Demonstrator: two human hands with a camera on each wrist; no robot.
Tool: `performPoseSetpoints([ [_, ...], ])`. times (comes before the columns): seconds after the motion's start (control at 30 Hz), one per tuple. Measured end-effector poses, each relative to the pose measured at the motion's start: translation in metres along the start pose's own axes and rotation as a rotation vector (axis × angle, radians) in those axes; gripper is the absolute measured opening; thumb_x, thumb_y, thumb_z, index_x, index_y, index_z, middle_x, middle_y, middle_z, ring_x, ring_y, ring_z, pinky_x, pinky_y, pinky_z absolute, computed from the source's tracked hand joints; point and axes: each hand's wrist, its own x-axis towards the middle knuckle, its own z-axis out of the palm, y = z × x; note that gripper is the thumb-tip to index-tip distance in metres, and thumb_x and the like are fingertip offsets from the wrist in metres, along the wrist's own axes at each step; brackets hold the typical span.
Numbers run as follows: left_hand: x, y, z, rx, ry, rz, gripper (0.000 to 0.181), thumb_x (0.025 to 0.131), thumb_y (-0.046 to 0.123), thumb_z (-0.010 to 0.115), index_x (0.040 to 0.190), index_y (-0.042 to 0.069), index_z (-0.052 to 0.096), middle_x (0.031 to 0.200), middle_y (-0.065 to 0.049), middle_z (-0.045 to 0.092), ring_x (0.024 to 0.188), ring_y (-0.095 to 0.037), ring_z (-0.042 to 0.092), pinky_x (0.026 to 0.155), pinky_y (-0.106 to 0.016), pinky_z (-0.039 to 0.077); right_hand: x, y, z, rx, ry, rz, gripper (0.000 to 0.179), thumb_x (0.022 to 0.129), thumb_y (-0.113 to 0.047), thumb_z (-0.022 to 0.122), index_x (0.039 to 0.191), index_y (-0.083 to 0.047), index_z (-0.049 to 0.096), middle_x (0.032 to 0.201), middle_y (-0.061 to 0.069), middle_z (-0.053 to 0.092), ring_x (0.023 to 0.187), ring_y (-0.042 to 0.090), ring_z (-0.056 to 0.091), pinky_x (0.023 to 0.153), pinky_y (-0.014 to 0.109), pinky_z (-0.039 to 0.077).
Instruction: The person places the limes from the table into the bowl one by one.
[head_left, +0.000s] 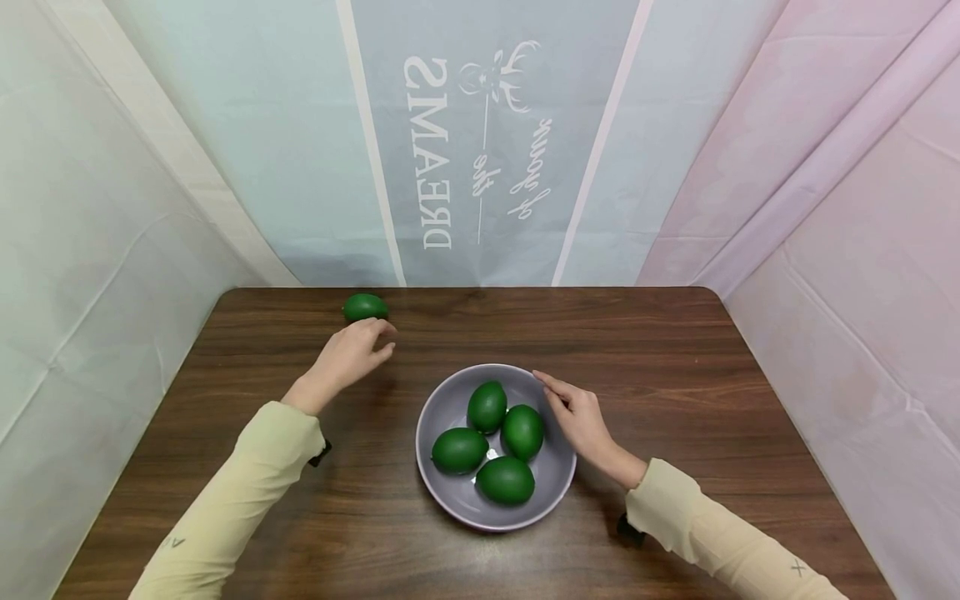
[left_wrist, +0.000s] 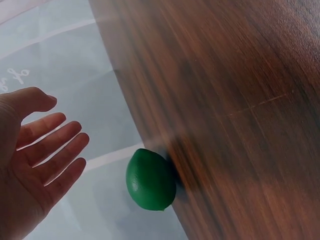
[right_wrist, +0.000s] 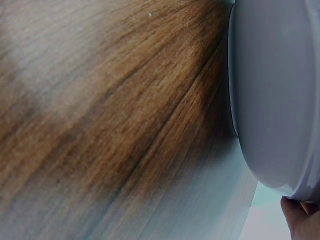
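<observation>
In the head view a grey bowl (head_left: 442, 492) stands on the wooden table, with several dark green limes (head_left: 506, 481) lying in it. My right hand (head_left: 585, 425) holds the bowl's right rim, its fingers stretched along the edge. The right wrist view shows fingertips (right_wrist: 295, 212) right at the rim of the bowl (right_wrist: 275, 90). Another lime (head_left: 365, 307) lies alone near the table's far edge, on the left. My left hand (head_left: 348, 358) is just in front of it, empty; its fingers are spread and relaxed beside the lime (left_wrist: 150, 180) in the left wrist view.
The dark wooden table (head_left: 637, 333) ends at the back against a printed cloth backdrop (head_left: 487, 167). Pale cloth panels rise at the left (head_left: 90, 292) and right (head_left: 862, 292) sides.
</observation>
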Motion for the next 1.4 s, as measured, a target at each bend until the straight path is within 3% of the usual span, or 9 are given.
performPoseSetpoints([
  [0.63,0.005,-0.015,0.006,0.01,0.106,-0.002,0.026,0.086,0.015,0.059,0.108,0.0,0.061,0.104,-0.014,0.062,0.093,-0.028,0.058,0.07,-0.042,0.05,-0.001,0.001,0.0,0.001,-0.016,0.012,0.029,0.089,-0.005,0.054,0.115,-0.01,0.065,0.093,0.006,0.067,0.044,0.002,0.03,0.043,0.02,0.033],
  [1.0,0.008,-0.022,0.007,-0.009,0.101,-0.031,0.029,0.088,0.014,0.058,0.112,-0.002,0.058,0.11,-0.018,0.058,0.095,-0.031,0.057,0.071,-0.043,0.05,-0.001,0.002,0.0,-0.016,-0.012,0.001,0.029,0.089,-0.005,0.054,0.115,-0.013,0.065,0.095,0.003,0.067,0.045,0.003,0.032,0.046,0.02,0.035],
  [1.4,0.016,-0.03,0.01,0.019,0.198,0.024,0.028,0.085,0.011,0.06,0.109,-0.005,0.059,0.104,-0.02,0.059,0.092,-0.032,0.056,0.075,-0.044,0.05,0.0,0.003,0.001,-0.013,-0.018,0.007,0.03,0.09,-0.005,0.053,0.116,-0.013,0.065,0.088,0.004,0.066,0.043,0.002,0.031,0.043,0.021,0.034],
])
